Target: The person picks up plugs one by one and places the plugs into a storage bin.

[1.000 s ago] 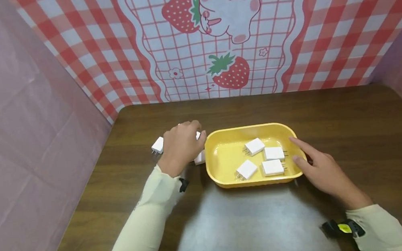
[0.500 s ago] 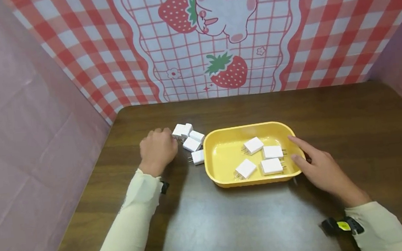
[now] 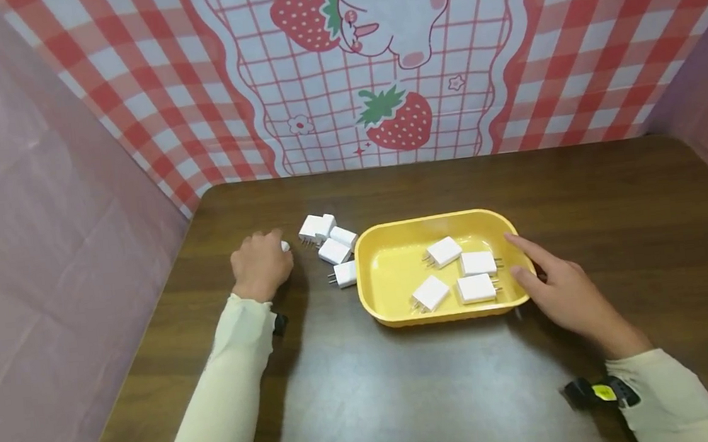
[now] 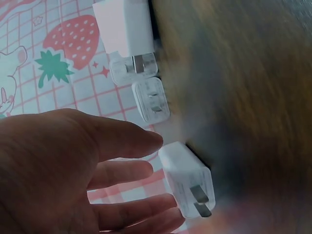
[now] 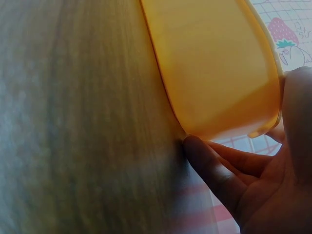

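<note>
In the head view my left hand (image 3: 261, 264) is at the left of the table, over a white charger plug (image 3: 285, 245) that it mostly covers. The left wrist view shows the thumb and loosely bent fingers spread beside that plug (image 4: 187, 183), fingertips right at its side, metal prongs pointing away. My right hand (image 3: 569, 300) holds the right end of a yellow tray (image 3: 443, 318), index finger and thumb over the rim. From the right wrist, other fingers (image 5: 214, 170) show against the outside of its wall. Several white plugs, including one at the front (image 3: 430, 293), lie inside the tray.
A cluster of white charger plugs (image 3: 334, 251) lies just left of the tray, one with its end at the tray's side. The brown wooden table (image 3: 397, 402) meets a red-checked cloth (image 3: 189, 109) at the back and a pink cloth (image 3: 61, 242) on the left.
My left hand has moved left, away from the tray and the plug cluster, to the separate plug farther left. The right hand stays on the tray.
</note>
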`<move>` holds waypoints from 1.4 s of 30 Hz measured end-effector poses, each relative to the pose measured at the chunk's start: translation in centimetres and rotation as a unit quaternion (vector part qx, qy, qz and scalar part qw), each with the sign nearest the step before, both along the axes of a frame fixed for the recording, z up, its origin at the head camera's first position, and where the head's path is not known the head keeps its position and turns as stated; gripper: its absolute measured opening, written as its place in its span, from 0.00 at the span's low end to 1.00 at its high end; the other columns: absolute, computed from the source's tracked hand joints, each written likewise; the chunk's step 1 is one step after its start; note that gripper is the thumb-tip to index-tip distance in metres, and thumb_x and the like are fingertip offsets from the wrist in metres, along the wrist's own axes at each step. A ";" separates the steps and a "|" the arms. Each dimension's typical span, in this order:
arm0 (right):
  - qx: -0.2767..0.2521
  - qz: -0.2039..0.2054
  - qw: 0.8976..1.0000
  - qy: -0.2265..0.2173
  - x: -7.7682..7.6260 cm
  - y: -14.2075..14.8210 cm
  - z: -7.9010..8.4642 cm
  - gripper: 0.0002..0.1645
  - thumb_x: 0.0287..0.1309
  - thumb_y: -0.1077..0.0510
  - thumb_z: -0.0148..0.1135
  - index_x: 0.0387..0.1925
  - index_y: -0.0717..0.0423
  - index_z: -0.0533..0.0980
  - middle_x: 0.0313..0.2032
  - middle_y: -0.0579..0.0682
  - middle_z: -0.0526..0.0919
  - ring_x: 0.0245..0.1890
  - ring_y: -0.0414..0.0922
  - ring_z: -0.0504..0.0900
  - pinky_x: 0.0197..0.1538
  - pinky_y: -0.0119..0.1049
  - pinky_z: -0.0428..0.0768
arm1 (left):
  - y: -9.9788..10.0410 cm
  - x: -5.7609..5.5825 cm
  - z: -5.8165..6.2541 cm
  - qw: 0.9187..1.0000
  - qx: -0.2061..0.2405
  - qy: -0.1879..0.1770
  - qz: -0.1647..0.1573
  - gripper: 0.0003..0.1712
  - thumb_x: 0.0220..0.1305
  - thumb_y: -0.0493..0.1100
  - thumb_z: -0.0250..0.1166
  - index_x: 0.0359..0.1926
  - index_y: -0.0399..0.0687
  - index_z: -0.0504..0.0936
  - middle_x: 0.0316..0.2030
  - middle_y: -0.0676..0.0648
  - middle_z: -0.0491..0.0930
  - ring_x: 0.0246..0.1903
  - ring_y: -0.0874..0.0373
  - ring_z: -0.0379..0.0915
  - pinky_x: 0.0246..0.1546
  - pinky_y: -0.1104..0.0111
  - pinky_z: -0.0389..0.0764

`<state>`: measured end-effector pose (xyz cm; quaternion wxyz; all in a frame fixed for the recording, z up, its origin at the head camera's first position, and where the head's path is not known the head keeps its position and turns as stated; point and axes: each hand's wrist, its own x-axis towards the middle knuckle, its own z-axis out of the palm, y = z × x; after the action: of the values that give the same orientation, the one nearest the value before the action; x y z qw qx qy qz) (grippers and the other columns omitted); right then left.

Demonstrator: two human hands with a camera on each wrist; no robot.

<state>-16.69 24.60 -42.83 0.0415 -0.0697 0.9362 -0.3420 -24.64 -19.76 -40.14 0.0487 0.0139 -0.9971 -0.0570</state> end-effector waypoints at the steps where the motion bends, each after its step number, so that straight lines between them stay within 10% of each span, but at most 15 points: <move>1: 0.000 0.000 1.000 0.000 0.0 0.0 0.0 0.36 0.75 0.44 0.49 0.78 0.45 0.54 0.70 0.68 0.63 0.64 0.67 0.67 0.58 0.71 0.65 | -0.1 -0.1 0.0 1.000 -0.001 -0.003 0.001 0.16 0.62 0.44 0.61 0.49 0.42 0.83 0.41 0.33 0.82 0.41 0.35 0.79 0.33 0.40 0.77; 42: -0.001 0.004 1.000 0.009 0.1 0.1 -0.1 0.36 0.75 0.45 0.49 0.78 0.44 0.54 0.70 0.68 0.64 0.63 0.67 0.68 0.58 0.70 0.65 | 0.1 1.2 -1.0 0.999 0.035 -0.033 -0.012 0.23 0.56 0.49 0.64 0.50 0.41 0.79 0.40 0.36 0.78 0.32 0.36 0.78 0.28 0.45 0.75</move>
<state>-16.61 24.70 -42.92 0.0345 -0.0764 0.9358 -0.3423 -23.46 -19.69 -41.15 0.0147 0.0056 -0.9957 -0.0916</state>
